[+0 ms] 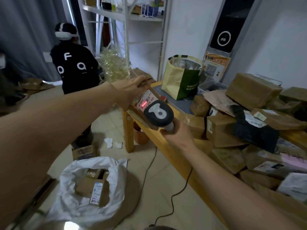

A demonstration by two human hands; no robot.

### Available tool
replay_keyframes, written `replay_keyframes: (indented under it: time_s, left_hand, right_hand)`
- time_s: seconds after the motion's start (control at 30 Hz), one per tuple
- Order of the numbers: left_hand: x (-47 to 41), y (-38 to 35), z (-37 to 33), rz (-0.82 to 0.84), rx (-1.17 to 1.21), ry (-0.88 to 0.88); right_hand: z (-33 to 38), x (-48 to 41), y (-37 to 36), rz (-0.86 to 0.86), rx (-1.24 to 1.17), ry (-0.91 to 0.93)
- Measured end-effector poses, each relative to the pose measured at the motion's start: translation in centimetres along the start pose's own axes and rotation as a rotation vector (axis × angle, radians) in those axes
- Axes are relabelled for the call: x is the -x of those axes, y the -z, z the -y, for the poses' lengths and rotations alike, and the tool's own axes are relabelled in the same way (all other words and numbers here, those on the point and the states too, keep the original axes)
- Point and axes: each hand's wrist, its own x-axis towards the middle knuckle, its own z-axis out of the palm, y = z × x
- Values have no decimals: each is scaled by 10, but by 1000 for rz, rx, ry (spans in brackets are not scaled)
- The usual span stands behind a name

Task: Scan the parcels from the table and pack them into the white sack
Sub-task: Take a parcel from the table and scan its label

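Over the table's near corner: the left hand (131, 90) has a flat brown parcel (140, 118) up in the air, tilted, with fingers and thumb clamped round its far end
Label: the white shipping label (147, 99) faces up, and there's the red scan line (144, 103) glowing right across it
Right hand: the right hand (177, 135) is wrapped tight round the handle of the dark grey scanner (158, 112), whose head sits just over the near end of the label and hides part of it
Cable: a black cable (172, 205) snakes over the tiled floor beneath the right forearm
Table: the wooden table (166, 146) is heaped on its right side with a pile of parcels (222, 130), mostly brown boxes and envelopes, with a black bag (254, 130) slumped among them
White sack: the white sack (79, 205) is down on the floor under the left forearm, mouth wide open, with brown boxes already inside; the top box (89, 188) shows a white label
Far end of the table: a green and yellow bag (181, 78) stands upright
Back left: a person in a black top (74, 67), wearing a white headset, stands beside the white shelving (126, 17)
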Motion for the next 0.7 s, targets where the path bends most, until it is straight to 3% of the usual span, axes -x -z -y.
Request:
replay_keyframes:
  time_s: [0.37, 0.57, 0.7]
  left_hand:
    - [14, -35, 18, 79, 23, 89]
    - [23, -58, 30, 108, 43, 128]
    - [42, -93, 31, 212, 212, 305]
  right_hand:
    - [4, -16, -20, 138, 69, -10]
    - [6, -22, -39, 170, -53, -48]
    - [6, -27, -63, 201, -216, -129]
